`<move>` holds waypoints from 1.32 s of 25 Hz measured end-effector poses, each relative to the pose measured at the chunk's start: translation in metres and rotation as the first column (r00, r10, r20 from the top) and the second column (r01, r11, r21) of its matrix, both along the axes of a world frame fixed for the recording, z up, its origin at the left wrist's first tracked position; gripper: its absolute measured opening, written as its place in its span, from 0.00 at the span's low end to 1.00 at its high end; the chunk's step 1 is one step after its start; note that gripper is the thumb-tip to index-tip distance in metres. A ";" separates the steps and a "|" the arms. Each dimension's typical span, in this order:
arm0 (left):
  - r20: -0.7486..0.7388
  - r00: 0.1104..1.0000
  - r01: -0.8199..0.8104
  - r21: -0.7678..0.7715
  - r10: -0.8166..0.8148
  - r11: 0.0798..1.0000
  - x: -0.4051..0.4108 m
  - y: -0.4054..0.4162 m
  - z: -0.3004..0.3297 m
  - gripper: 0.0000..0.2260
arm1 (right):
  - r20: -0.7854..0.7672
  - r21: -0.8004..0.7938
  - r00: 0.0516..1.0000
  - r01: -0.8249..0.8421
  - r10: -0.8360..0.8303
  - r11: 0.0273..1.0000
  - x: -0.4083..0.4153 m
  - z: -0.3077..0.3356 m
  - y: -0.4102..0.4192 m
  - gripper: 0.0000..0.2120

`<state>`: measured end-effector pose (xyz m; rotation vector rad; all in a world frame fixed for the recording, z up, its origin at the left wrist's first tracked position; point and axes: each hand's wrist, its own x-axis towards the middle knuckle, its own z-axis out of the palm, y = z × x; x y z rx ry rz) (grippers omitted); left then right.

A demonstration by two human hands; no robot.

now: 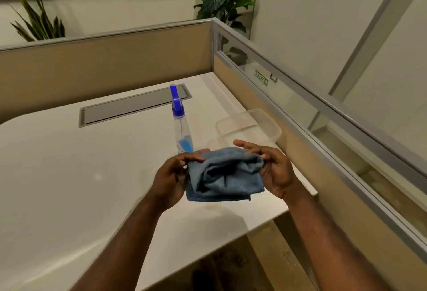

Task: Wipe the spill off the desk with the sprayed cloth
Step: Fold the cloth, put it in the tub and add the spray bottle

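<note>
A folded blue cloth [225, 175] is held above the white desk [69, 175] between both hands. My left hand [172, 178] grips its left edge with thumb and fingers. My right hand [273, 170] pinches its right edge, the forefinger stretched out over the top. Just behind the cloth stands a clear spray bottle [182, 132] with a blue trigger head; the cloth hides its base. I cannot make out a spill on the desk.
A clear plastic container [249, 126] sits behind my right hand near the partition. A grey cable hatch [135, 108] is set into the desk at the back. Beige partitions [104, 69] bound the desk at the back and right. The desk's front edge runs diagonally below my arms.
</note>
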<state>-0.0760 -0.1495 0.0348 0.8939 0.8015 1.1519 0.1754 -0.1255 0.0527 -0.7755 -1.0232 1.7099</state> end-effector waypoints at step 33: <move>-0.282 0.891 -0.371 -0.002 0.356 0.929 0.118 0.164 -0.015 0.16 | 0.341 -0.110 0.938 -0.029 0.065 0.994 0.028 -0.045 0.204 0.24</move>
